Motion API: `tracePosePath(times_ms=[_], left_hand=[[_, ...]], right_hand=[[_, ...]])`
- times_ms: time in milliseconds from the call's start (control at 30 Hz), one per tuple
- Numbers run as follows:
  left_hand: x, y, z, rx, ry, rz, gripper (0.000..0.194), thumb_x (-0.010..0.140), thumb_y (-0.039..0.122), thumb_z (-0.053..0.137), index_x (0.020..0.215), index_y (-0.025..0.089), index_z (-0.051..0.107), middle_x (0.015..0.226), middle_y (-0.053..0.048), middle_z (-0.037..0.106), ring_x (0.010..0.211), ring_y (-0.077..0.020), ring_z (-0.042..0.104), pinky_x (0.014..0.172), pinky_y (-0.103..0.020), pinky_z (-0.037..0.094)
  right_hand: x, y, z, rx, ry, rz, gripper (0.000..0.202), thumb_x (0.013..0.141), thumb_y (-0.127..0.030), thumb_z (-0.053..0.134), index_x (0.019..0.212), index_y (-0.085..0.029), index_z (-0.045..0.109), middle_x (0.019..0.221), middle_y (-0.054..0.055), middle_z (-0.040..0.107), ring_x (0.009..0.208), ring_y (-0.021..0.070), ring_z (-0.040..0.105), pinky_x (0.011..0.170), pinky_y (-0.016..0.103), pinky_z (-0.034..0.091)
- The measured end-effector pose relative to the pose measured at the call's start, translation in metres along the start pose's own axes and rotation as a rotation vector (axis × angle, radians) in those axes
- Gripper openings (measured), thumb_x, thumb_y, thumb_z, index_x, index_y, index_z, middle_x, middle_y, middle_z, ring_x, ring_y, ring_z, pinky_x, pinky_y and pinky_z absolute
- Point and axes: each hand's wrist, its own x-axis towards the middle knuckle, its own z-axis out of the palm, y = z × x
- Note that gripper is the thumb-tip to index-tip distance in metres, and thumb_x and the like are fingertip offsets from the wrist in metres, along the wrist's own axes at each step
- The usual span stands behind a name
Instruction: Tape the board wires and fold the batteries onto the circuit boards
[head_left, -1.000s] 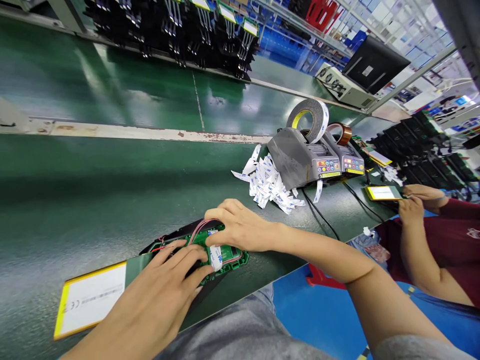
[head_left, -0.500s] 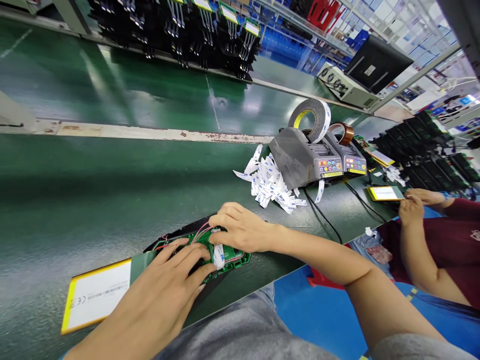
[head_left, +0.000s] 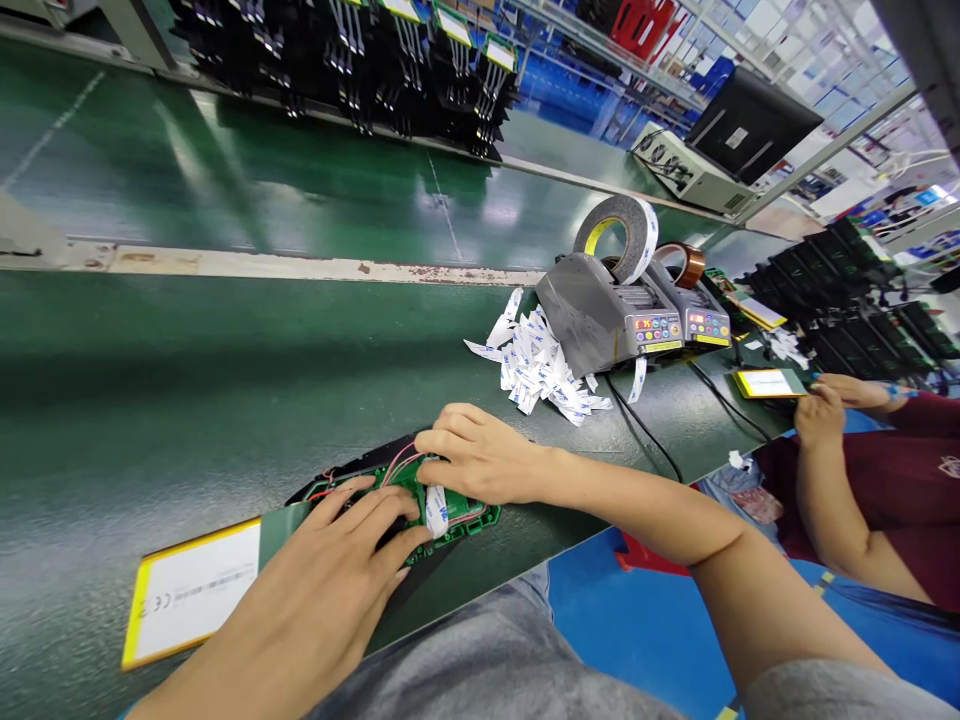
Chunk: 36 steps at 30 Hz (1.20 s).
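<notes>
A green circuit board [head_left: 469, 524] with thin red and pink wires [head_left: 401, 462] lies near the bench's front edge, with a black part [head_left: 375, 458] under and behind it. Across the board runs a white adhesive strip [head_left: 437, 512] with blue print. My left hand [head_left: 352, 550] grips the board from its left, the thumb close to the strip's lower end. My right hand [head_left: 480, 455] is closed in a pinch at the strip's upper end, beside the wires. A flat yellow-edged battery pack [head_left: 199, 590] lies to the left, partly behind my left forearm.
White strips [head_left: 536, 360] lie heaped beside two tape dispensers [head_left: 607, 315] bearing tape rolls [head_left: 626, 235]. Cables [head_left: 645, 430] cross the bench to their right. Black units [head_left: 352, 70] line the back shelf. At right, a co-worker's hands [head_left: 825, 410] hold another battery pack [head_left: 769, 383].
Both hands stay almost in the same place on the board. The view has shifted very slightly.
</notes>
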Motion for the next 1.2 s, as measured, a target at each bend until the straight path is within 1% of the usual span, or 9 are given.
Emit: tracePosePath(times_ms=[167, 267, 533, 733, 867, 967, 1033, 1133, 1200], left_hand=[[0.002, 0.001, -0.001, -0.002, 0.016, 0.012, 0.030, 0.091, 0.017, 0.045, 0.102, 0.030, 0.070, 0.100, 0.001, 0.067, 0.101, -0.0198, 0.060, 0.109, -0.040, 0.029], [0.001, 0.001, -0.001, -0.026, 0.013, 0.002, 0.030, 0.091, 0.017, 0.047, 0.104, 0.030, 0.071, 0.102, 0.002, 0.067, 0.104, -0.0190, 0.060, 0.111, -0.039, 0.028], [-0.001, -0.001, 0.004, -0.074, 0.026, -0.006, 0.029, 0.093, 0.021, 0.046, 0.105, 0.032, 0.070, 0.105, 0.002, 0.066, 0.105, -0.0186, 0.059, 0.115, -0.039, 0.023], [0.000, -0.004, 0.004, -0.102, 0.009, -0.005, 0.025, 0.093, 0.024, 0.048, 0.101, 0.033, 0.070, 0.106, 0.004, 0.067, 0.105, -0.0170, 0.059, 0.115, -0.037, 0.021], [-0.001, -0.005, 0.007, -0.083, -0.001, -0.004, 0.026, 0.094, 0.026, 0.047, 0.102, 0.033, 0.070, 0.106, 0.004, 0.067, 0.106, -0.0163, 0.060, 0.117, -0.037, 0.020], [-0.003, -0.003, 0.008, -0.027, 0.024, 0.033, 0.029, 0.098, 0.028, 0.042, 0.104, 0.031, 0.069, 0.107, 0.003, 0.068, 0.109, -0.0175, 0.059, 0.119, -0.040, 0.018], [-0.005, -0.002, 0.004, 0.009, 0.029, 0.082, 0.025, 0.100, 0.030, 0.043, 0.108, 0.031, 0.067, 0.109, 0.002, 0.068, 0.112, -0.0183, 0.057, 0.120, -0.040, 0.018], [0.001, -0.003, -0.009, 0.060, 0.101, 0.093, 0.024, 0.097, 0.030, 0.052, 0.120, 0.027, 0.060, 0.116, -0.003, 0.062, 0.112, -0.0212, 0.053, 0.110, -0.038, 0.029], [0.011, -0.007, -0.017, 0.175, 0.210, -0.021, 0.043, 0.097, 0.038, 0.052, 0.135, 0.020, 0.051, 0.119, -0.012, 0.056, 0.108, -0.0284, 0.051, 0.097, -0.044, 0.037]], right_hand=[[-0.013, -0.017, -0.007, -0.013, 0.127, 0.147, 0.036, 0.103, -0.008, 0.035, 0.087, -0.016, 0.067, 0.100, 0.007, 0.053, 0.084, 0.0184, 0.039, 0.082, 0.033, 0.035], [-0.022, -0.027, -0.015, 0.016, 0.118, 0.237, 0.037, 0.103, -0.008, 0.036, 0.085, -0.016, 0.067, 0.096, 0.008, 0.053, 0.079, 0.0191, 0.036, 0.075, 0.032, 0.033], [-0.036, -0.050, -0.042, 0.249, -0.190, 0.371, 0.024, 0.104, -0.014, 0.043, 0.093, -0.014, 0.064, 0.102, 0.009, 0.057, 0.089, 0.0193, 0.043, 0.079, 0.031, 0.038], [-0.035, -0.037, -0.059, 0.488, -0.404, 0.404, 0.018, 0.104, -0.014, 0.044, 0.096, -0.015, 0.060, 0.094, 0.005, 0.062, 0.081, 0.0167, 0.049, 0.076, 0.030, 0.041], [-0.054, -0.006, -0.069, 0.663, -0.217, 0.593, 0.018, 0.104, -0.020, 0.047, 0.092, -0.019, 0.060, 0.085, 0.001, 0.065, 0.074, 0.0129, 0.056, 0.070, 0.025, 0.045], [-0.072, 0.014, -0.067, 0.405, 0.089, 0.861, 0.013, 0.101, -0.020, 0.051, 0.098, -0.019, 0.064, 0.100, 0.007, 0.068, 0.089, 0.0182, 0.064, 0.082, 0.033, 0.051], [-0.077, 0.016, -0.061, 0.238, 0.212, 0.933, 0.016, 0.099, -0.022, 0.054, 0.110, -0.018, 0.065, 0.118, 0.013, 0.064, 0.108, 0.0250, 0.062, 0.096, 0.044, 0.051], [-0.067, 0.003, -0.050, 0.433, 0.139, 0.874, 0.038, 0.096, -0.032, 0.063, 0.131, -0.018, 0.056, 0.135, 0.015, 0.056, 0.118, 0.0250, 0.059, 0.104, 0.045, 0.049], [-0.055, -0.009, -0.041, 0.619, 0.009, 0.813, 0.060, 0.090, -0.041, 0.071, 0.141, -0.018, 0.048, 0.141, 0.015, 0.053, 0.122, 0.0252, 0.057, 0.106, 0.044, 0.050]])
